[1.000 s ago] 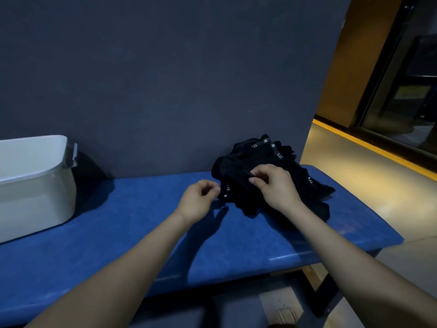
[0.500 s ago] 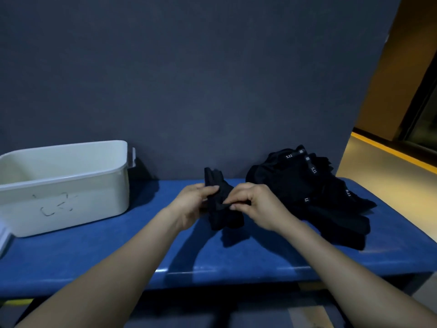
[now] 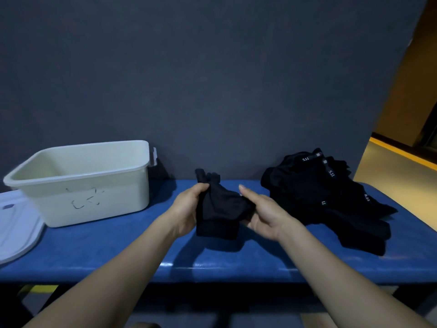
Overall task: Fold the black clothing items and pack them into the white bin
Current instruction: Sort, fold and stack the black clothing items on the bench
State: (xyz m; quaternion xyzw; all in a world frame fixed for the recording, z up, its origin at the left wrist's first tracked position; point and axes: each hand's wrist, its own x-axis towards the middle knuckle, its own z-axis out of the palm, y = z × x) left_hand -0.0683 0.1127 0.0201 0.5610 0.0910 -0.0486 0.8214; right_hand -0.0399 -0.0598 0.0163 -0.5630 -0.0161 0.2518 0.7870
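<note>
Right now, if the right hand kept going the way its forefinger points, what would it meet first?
The right hand points its forefinger up and left, away from the person. Past the held black garment, the first thing would likely be the dark wall behind the blue bench; depth is hard to judge.

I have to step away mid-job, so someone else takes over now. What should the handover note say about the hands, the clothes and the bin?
Left hand: grips the left side of one black garment, held above the blue bench.
Right hand: holds the garment's right side, index finger extended.
Pile of black clothing: unfolded, on the bench's right end.
White bin: on the left end; no clothing shows in the part of its inside that is visible. A white lid lies beside it.
Done: one garment picked out.
Left: fold it, place it in the bin, then work through the pile.
</note>
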